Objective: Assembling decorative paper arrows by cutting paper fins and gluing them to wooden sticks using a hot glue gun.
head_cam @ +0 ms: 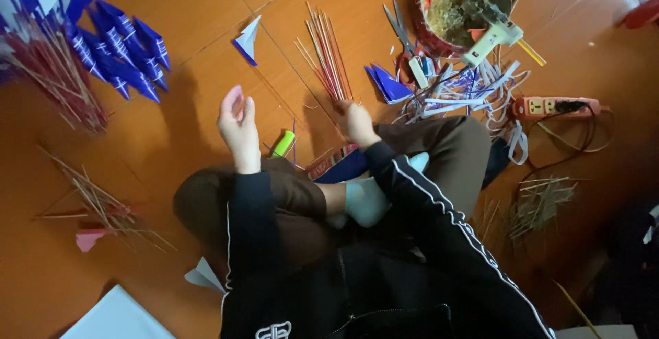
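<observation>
Knees folded cross-legged fill the near part of the view, in brown trousers, with a pale sock between them and black sleeves with a white stripe reaching forward. Beside the left knee a white paper scrap [203,275] lies on the orange floor [206,50].

The left hand [237,127] is raised just above the floor, fingers loosely together and slightly curled, holding nothing that I can make out. A green tube-shaped thing [283,144] lies just beside it. The right hand [357,122] reaches down to the near ends of the bundle of thin sticks [328,56], which lies fanned on the floor between the two hands and a little beyond them. Its fingers bend toward the stick ends; whether they already pinch one I cannot tell.

The sticks look light, stiff and brittle, likely to snap if bent and to roll under a flat touch. A fingertip pinch near one end seems the surest hold.

Farther out lie a folded blue and white paper piece [247,39], scissors [398,26], paper strips [467,88], a glue gun [491,39] leaning on a round bowl [429,2], and a power strip [556,107]. Far left, a heap of blue paper flags on sticks [103,57] sits well apart.
</observation>
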